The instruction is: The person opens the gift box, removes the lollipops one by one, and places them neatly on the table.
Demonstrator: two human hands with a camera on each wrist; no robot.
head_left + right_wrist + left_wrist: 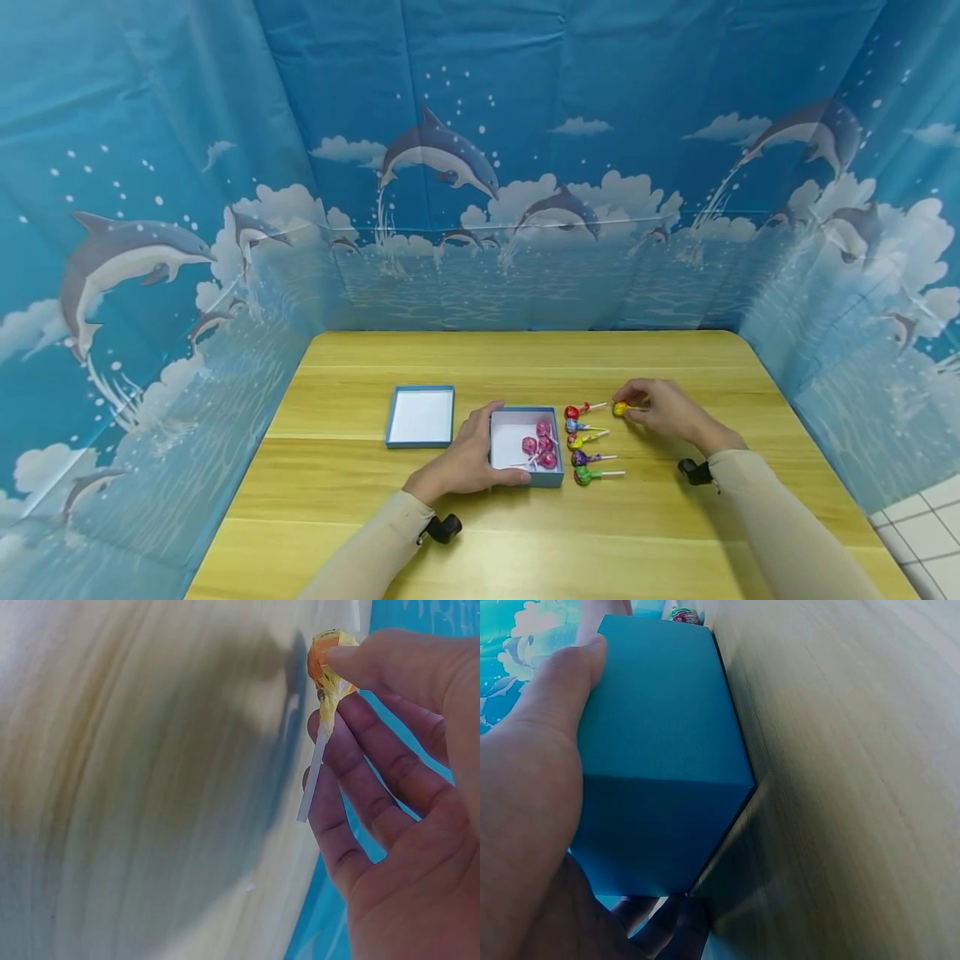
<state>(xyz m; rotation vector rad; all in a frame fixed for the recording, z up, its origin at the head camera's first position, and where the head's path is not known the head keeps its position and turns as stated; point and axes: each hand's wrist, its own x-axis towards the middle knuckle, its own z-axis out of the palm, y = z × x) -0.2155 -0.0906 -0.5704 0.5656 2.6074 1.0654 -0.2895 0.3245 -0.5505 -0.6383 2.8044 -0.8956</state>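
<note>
My left hand [474, 454] grips the blue box [546, 481] with its thumb along the near wall and its fingers at the left and far sides. Several pink-wrapped lollipops [545, 444] lie inside, toward the box's right. In the left wrist view the blue outer walls of the box [664, 705] fill the space beside the thumb. My right hand [663, 408] pinches a yellow-and-orange wrapped lollipop [330, 660] by its candy end, and its white stick points toward the wrist. That lollipop is held right of a column of other lollipops.
Right of the box lie a red lollipop [572, 412], a blue one [572, 426], a yellow one [574, 441], a purple one [579, 458] and a green one [582, 476], sticks pointing right. The box lid [422, 417] rests inside up on the wooden table [337, 475].
</note>
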